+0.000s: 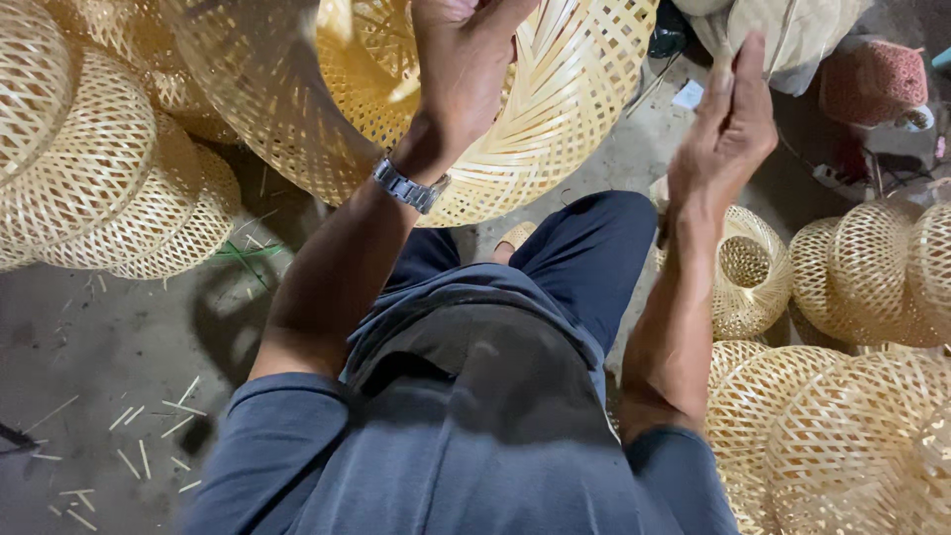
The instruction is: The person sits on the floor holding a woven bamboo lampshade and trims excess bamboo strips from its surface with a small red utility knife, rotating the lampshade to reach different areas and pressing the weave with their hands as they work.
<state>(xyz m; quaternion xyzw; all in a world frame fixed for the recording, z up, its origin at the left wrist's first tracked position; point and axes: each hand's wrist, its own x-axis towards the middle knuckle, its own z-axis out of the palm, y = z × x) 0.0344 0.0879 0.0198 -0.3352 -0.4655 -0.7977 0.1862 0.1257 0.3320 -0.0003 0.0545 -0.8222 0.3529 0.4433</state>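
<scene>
Bamboo basket (555,119) at top centre sits gripped in my left hand (461,69); my right hand (728,129), open and flat, should steady its rim.

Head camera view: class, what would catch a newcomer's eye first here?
First, the big woven bamboo basket at top centre, gripped by the left hand above a metal wristwatch. The right hand is raised open beside it. Stacks of smaller woven shades crowd the floor on both sides.

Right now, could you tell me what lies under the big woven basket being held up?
Under the big woven basket show grey floor and the person's dark-trousered knee. The left hand grips it; the floor directly beneath is covered.
</scene>
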